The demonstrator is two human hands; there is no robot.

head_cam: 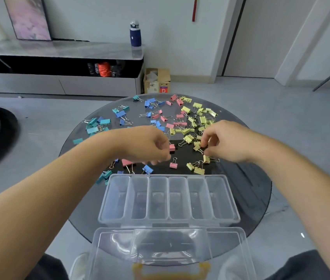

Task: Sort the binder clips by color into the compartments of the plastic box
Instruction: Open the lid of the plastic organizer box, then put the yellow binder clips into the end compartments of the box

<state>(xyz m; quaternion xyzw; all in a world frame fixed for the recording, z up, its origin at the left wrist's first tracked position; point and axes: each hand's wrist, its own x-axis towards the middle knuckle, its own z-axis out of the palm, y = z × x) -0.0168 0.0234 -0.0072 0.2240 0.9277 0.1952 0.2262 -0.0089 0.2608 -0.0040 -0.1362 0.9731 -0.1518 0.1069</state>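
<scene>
A clear plastic box [168, 220] with several empty compartments sits at the near side of a round dark glass table [251, 190], its lid [170, 249] folded open toward me. Binder clips lie scattered beyond it: teal clips [94, 126] at the left, blue clips [152, 103] in the middle back, pink clips [177, 123] in the centre, yellow clips [200, 118] at the right. My left hand [150, 146] is closed on a pink clip [172, 148]. My right hand [222, 141] pinches a yellow clip [197, 147] between thumb and fingers.
A loose pink clip [173, 164] and a blue clip [147, 169] lie just behind the box. Beyond the table stand a cardboard box [157, 80] on the floor and a low cabinet [59, 57] carrying a blue bottle [135, 34].
</scene>
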